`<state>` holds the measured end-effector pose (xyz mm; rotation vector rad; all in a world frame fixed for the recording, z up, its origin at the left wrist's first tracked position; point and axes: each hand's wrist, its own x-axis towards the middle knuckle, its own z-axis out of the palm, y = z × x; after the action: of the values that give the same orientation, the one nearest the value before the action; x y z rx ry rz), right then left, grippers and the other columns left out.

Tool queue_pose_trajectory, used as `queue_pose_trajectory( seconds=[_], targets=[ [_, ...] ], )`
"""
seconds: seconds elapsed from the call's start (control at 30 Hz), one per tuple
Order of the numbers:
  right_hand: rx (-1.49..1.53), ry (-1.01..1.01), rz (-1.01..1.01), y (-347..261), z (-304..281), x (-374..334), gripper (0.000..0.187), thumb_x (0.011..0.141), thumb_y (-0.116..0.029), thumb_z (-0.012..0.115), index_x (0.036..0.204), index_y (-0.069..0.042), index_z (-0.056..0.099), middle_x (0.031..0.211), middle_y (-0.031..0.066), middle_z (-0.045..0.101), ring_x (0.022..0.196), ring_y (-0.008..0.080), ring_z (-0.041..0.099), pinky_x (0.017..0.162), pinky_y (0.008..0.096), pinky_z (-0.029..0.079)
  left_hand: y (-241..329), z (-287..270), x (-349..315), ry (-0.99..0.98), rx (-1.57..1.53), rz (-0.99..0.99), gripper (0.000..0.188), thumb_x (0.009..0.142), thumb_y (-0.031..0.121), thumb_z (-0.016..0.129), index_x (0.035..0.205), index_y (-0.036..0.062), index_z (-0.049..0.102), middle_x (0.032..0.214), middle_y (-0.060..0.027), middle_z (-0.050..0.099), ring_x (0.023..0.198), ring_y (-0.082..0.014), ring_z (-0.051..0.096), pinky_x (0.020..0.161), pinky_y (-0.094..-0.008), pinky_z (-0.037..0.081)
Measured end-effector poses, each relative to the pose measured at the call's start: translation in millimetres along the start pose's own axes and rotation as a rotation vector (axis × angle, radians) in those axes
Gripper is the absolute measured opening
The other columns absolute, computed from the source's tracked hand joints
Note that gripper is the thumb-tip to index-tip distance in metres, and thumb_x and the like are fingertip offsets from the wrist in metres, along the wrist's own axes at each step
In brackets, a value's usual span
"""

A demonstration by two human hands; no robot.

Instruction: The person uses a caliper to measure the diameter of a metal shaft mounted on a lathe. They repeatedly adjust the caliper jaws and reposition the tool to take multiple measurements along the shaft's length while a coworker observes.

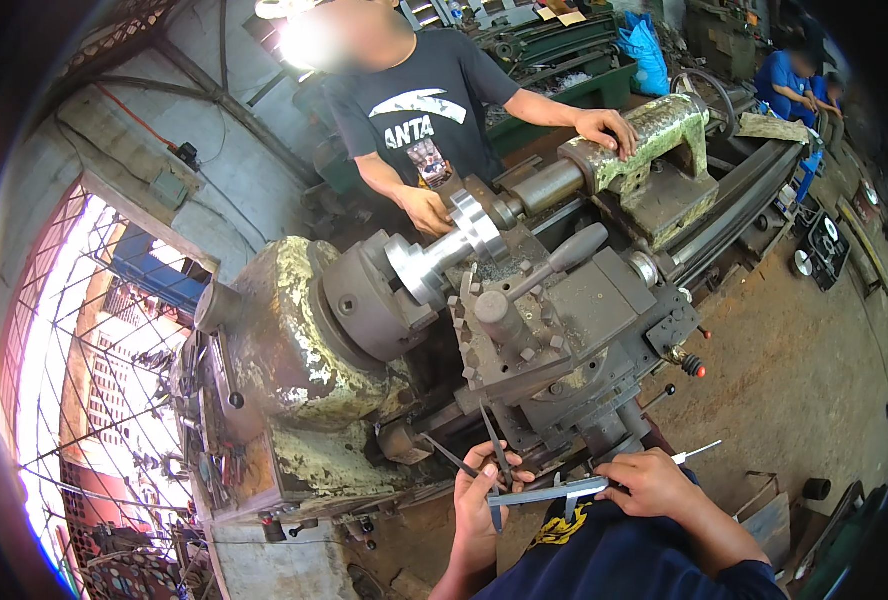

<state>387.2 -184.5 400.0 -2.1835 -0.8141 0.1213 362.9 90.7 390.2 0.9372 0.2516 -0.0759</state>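
Left hand point(479, 490), bare: is clamping a dark two-legged caliper point(496, 445), whose pointed legs are spreading apart toward the lathe point(289, 330); it is also steadying one end of a slide caliper point(539, 494). Right hand point(654, 482), bare: is clamping the slide caliper's other end, a thin rod jutting out beyond the fist. Slide caliper: is spanning the gap between both hands, in front of a dark blue shirt point(619, 550) and below the tool post point(524, 350).

Lathe, worn, its pale green paint flaking: is carrying a bright stepped metal workpiece point(451, 248) between chuck point(379, 300) and tailstock point(654, 150).

Co-worker point(414, 80), dark printed T-shirt: is standing across the lathe, one hand point(604, 130) resting on the tailstock, the other point(428, 212) hovering at the workpiece; whether it is touching, I cannot tell from where I am standing.

Blue sack point(645, 55): is slumping at the back. Open black case point(826, 245): is lying on the floor point(744, 345) at right.
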Motion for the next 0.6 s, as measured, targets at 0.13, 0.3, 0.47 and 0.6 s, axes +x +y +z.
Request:
queue_pose_trajectory(
  seconds=[0.13,0.3,0.47,0.6],
  targets=[
    [0.007,-0.024,-0.005,1.8,1.2,-0.4,0.030,0.080,-0.021,0.080,0.104,-0.008,0.070,0.083,0.0068,0.067,0.073,0.0296,0.069,0.063,0.0398,0.056,-1.8,-0.9,-4.7,0.003,-0.003,-0.013,0.042,0.097,0.024,0.061,0.131,0.0001,0.054,0.106,-0.0144,0.068,0.088,-0.0294,0.071,0.069,-0.0332,0.051],
    [0.007,-0.047,0.002,3.5,2.2,-1.9,0.030,0.079,-0.020,0.081,0.104,-0.008,0.070,0.083,0.0066,0.067,0.074,0.0297,0.069,0.063,0.0400,0.056,-3.2,-4.6,-7.6,-0.043,-0.059,-0.043,0.040,0.097,0.017,0.061,0.132,0.0005,0.054,0.111,-0.0150,0.067,0.093,-0.0296,0.072,0.073,-0.0326,0.052],
    [0.019,-0.040,-0.006,4.4,3.6,-4.3,0.030,0.079,-0.021,0.081,0.103,-0.008,0.070,0.083,0.0067,0.067,0.074,0.0292,0.069,0.063,0.0403,0.056,-6.0,-2.6,-10.7,0.013,-0.006,-0.053,0.041,0.097,0.023,0.061,0.131,0.0015,0.055,0.107,-0.0138,0.068,0.088,-0.0290,0.072,0.070,-0.0331,0.051],
    [-0.014,0.005,-0.090,7.4,3.9,-5.3,0.030,0.079,-0.023,0.083,0.101,-0.008,0.071,0.081,0.0051,0.067,0.073,0.0262,0.070,0.061,0.0374,0.055,-7.9,0.8,-11.8,0.014,0.000,-0.035,0.041,0.096,0.022,0.060,0.132,0.0005,0.055,0.105,-0.0150,0.069,0.086,-0.0311,0.073,0.065,-0.0335,0.051]
  ],
)
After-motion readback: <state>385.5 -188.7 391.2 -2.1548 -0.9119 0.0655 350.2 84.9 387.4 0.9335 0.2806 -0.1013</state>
